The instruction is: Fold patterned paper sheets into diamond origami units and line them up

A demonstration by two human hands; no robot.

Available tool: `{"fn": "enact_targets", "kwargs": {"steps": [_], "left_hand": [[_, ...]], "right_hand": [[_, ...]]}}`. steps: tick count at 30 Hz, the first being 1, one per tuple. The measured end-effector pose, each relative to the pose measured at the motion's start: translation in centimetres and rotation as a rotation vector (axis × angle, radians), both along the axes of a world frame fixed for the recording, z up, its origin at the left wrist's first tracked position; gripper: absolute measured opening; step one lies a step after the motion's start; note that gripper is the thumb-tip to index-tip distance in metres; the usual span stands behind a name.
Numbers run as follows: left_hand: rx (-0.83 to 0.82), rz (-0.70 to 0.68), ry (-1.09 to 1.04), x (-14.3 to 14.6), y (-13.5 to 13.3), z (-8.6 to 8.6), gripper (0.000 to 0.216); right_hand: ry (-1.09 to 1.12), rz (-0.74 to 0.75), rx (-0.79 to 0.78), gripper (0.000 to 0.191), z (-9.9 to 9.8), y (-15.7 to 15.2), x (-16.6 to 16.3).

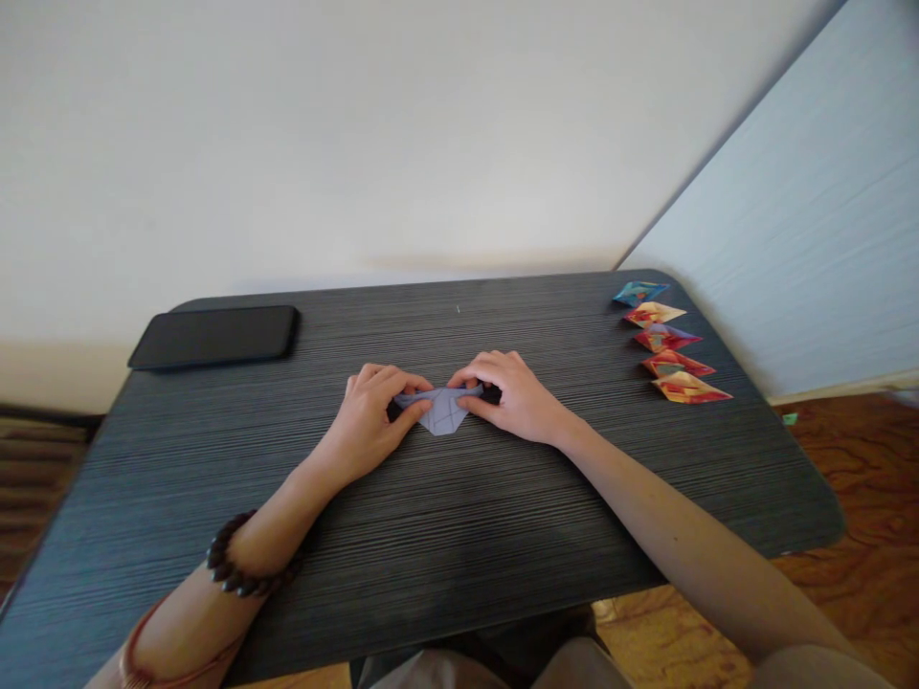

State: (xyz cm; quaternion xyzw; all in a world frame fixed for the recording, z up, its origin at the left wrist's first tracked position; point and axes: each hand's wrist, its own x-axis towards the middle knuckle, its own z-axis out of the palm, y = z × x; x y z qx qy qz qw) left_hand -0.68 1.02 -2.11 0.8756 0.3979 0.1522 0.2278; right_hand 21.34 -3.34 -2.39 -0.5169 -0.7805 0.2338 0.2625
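A small folded piece of pale blue-grey paper (442, 410) lies on the dark striped table (459, 536) near its middle. My left hand (373, 416) pinches its left end with thumb and fingers pressed together. My right hand (511, 394) does the same at the right end, fingers curled over the fold. Both hands rest on the tabletop. The paper's lower point sticks out between them toward me.
A black phone (215, 336) lies flat at the table's far left. Several colourful folded paper shapes (671, 346) sit in a row at the far right edge. A pale wall runs behind, a light panel (804, 239) stands right, and wooden floor (862, 478) lies below.
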Motion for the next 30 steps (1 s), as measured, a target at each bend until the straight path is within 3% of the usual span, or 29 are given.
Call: {"fn": "enact_targets", "kwargs": {"steps": [7,16,20,30], "left_hand": [[0.012,-0.107,0.023,-0.5,0.6,0.2,0.019],[0.069,-0.091,-0.018,-1.0,1.1,-0.5,0.019],[0.064,-0.168,-0.062,-1.4,1.6,-0.5,0.021],[0.353,-0.285,-0.015,-2.9,0.8,-0.9,0.023]], "right_hand": [[-0.006,0.027,-0.094,0.022,0.4,0.4,0.4],[-0.05,0.031,-0.035,0.019,-0.1,0.4,0.3],[-0.078,0.033,-0.007,0.02,-0.2,0.3,0.2],[-0.117,0.086,0.19,0.025,-1.4,-0.2,0.5]]}}
